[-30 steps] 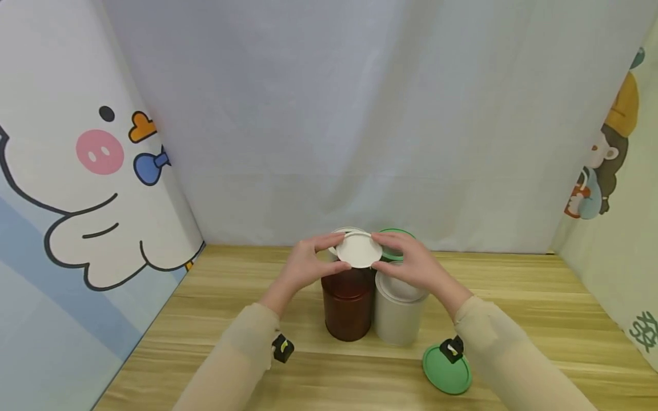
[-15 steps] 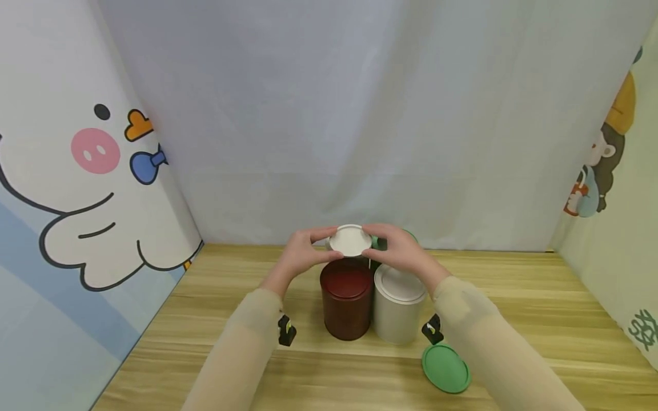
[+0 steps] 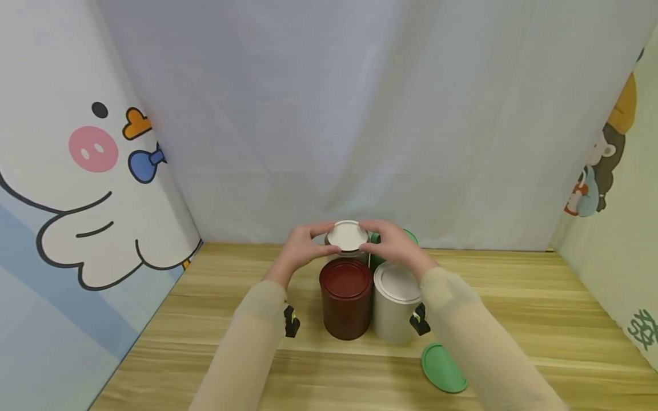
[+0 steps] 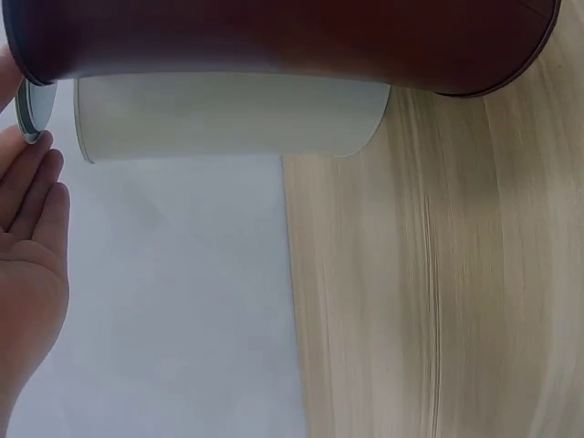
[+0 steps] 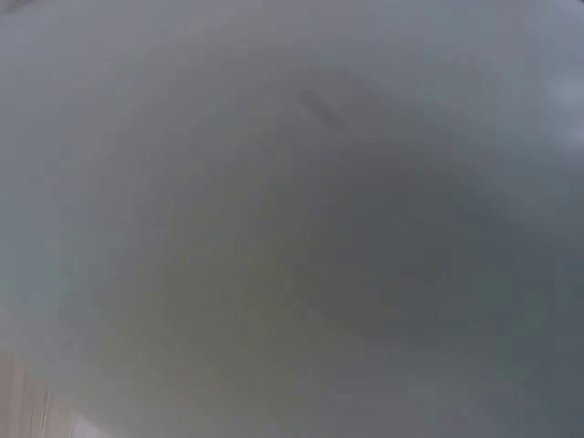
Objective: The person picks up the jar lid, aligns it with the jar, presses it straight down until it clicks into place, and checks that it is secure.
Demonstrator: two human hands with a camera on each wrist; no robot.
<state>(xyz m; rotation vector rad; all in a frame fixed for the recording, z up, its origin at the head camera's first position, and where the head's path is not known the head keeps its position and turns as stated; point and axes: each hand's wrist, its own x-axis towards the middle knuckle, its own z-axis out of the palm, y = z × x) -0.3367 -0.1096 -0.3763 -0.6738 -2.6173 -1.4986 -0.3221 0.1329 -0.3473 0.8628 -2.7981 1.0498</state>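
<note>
The round white lid (image 3: pixel 347 234) lies broad face up over the rear pale canister (image 3: pixel 356 258), pinched at opposite edges by the left hand (image 3: pixel 300 249) and right hand (image 3: pixel 392 244). Nearer the person than the hands, a red-brown canister (image 3: pixel 346 311) and white canister (image 3: pixel 394 317) stand upright. Leftward of the left hand, the table (image 3: pixel 216 302) stretches back to an edge along the curtain (image 3: pixel 329 125).
</note>
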